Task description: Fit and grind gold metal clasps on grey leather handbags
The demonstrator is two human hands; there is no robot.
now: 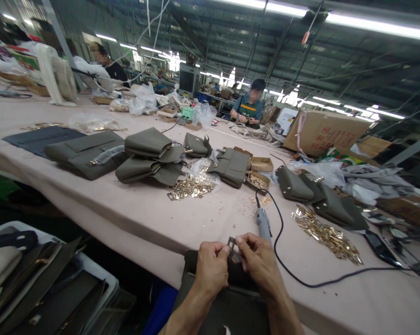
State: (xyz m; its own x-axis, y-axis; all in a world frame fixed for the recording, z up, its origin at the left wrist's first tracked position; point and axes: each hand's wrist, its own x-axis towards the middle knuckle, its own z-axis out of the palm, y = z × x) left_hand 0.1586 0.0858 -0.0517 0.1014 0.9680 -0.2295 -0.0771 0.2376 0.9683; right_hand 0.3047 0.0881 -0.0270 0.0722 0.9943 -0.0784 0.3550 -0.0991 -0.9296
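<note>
Both hands meet at a small flat metal plate with a rectangular slot, held above a dark olive bag at the table's front edge. My left hand is closed, pinching the plate's left side between thumb and forefinger. On the other side, my right hand pinches it as well. A small pale piece by the right fingertips is too unclear to name. Just beyond my right hand lies a grey electric screwdriver with a black cable. The front of the bag is partly hidden by my forearms.
Several olive bags lie across the table, with piles of gold metal plates and gold fittings. Small cardboard boxes hold tiny parts. A white crate of bag pieces stands lower left. A co-worker is across the table.
</note>
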